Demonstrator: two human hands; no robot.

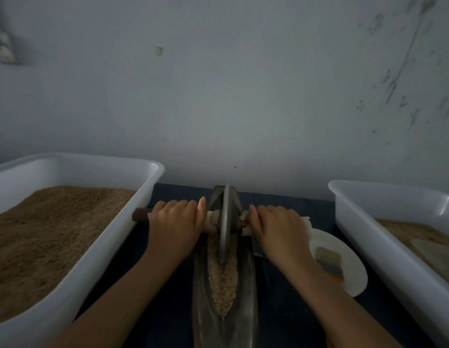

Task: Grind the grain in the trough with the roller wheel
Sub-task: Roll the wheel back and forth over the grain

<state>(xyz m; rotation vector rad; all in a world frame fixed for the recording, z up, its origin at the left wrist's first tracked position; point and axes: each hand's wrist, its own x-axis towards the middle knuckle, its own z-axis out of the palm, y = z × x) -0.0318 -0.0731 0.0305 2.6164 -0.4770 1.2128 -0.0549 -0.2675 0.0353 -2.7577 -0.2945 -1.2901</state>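
A long dark metal trough [246, 285] runs from the near edge toward the wall, with pale crushed grain [223, 280] lying along its groove. A grey metal roller wheel [225, 222] stands upright in the far part of the trough, its rim down in the grain. A wooden axle handle [140, 214] passes through the wheel. My left hand [177, 221] grips the axle left of the wheel. My right hand [278, 224] grips the axle on the wheel's right side, where the handle is hidden under my fingers.
A large white tub [143, 192] of brown grain stands on the left. Another white tub [356, 212] with some grain stands on the right. A white plate [348, 285] bearing a small brush [328, 262] lies beside the trough. A dark cloth [163, 310] covers the table against a pale wall.
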